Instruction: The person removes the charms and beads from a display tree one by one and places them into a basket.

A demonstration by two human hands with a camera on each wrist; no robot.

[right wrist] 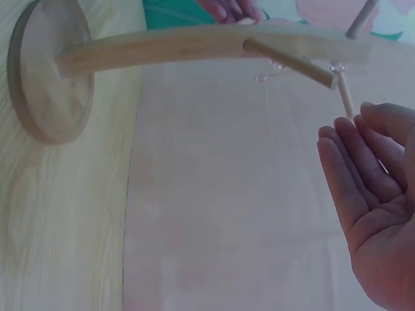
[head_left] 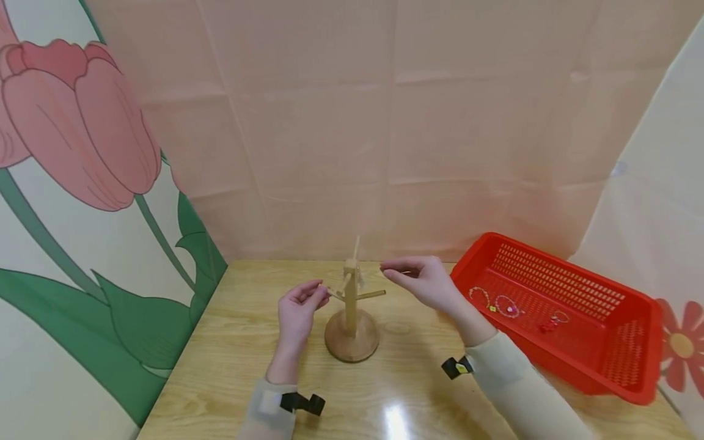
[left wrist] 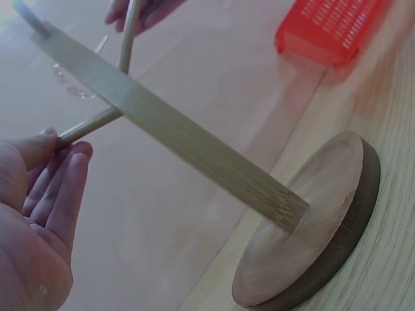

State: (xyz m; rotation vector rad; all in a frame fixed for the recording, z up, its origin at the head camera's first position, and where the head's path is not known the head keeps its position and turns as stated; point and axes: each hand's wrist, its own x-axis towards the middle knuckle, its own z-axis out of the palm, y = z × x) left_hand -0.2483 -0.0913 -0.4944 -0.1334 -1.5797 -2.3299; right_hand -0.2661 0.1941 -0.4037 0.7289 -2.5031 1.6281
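A wooden stand [head_left: 351, 305] with a round base [left wrist: 311, 227] and several pegs rises from the table. My left hand [head_left: 299, 308] pinches the tip of a left-side peg [left wrist: 91, 126] between thumb and fingers. A clear beaded bracelet [head_left: 360, 278] hangs near the top on the far side; its beads [right wrist: 337, 67] also show in the right wrist view. My right hand [head_left: 423, 281] hovers to the right of the stand, fingers loosely bent and thumb apart from them, with nothing visible between. In the right wrist view its fingertips appear close to a peg's end [right wrist: 347, 103]; contact is unclear.
At the right stands a red plastic basket [head_left: 621, 293] holding a few beaded bracelets [head_left: 507, 307] and a small red beaded piece [head_left: 550, 324]. The wood-grain table [head_left: 220, 366] meets a pink cloth backdrop [head_left: 330, 153]. A tulip-print panel [head_left: 82, 122] is at left.
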